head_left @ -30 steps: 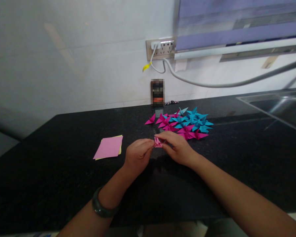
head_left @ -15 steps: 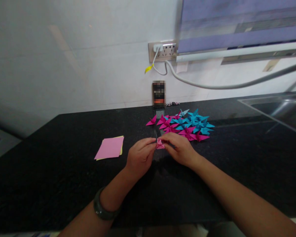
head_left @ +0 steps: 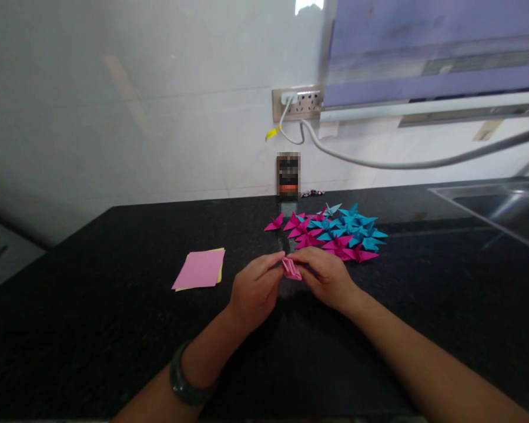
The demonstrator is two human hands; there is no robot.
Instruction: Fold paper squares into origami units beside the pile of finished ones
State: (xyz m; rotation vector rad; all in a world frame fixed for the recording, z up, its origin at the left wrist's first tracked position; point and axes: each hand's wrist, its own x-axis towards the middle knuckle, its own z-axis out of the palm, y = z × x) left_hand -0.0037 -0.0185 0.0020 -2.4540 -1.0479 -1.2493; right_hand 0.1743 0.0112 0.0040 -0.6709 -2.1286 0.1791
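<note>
Both hands meet over the black countertop (head_left: 92, 329) and pinch a small folded pink paper piece (head_left: 291, 268). My left hand (head_left: 254, 289) grips its left end with thumb and fingers; a dark bangle sits on that wrist. My right hand (head_left: 327, 276) holds its right end, fingers curled over it. Just behind the hands lies a heap of several folded magenta and blue paper figures (head_left: 335, 232). A small stack of flat pink and yellow paper sheets (head_left: 200, 269) lies to the left of my left hand.
A small dark box (head_left: 288, 174) stands against the white wall, with a few beads beside it. Above it is a wall socket (head_left: 297, 103) with a white cable running right. A steel sink (head_left: 498, 205) sits at the far right.
The pink piece has been turned between the fingers and now lies more slanted. The view has tilted, so everything sits slightly lower and to the right in the frame.
</note>
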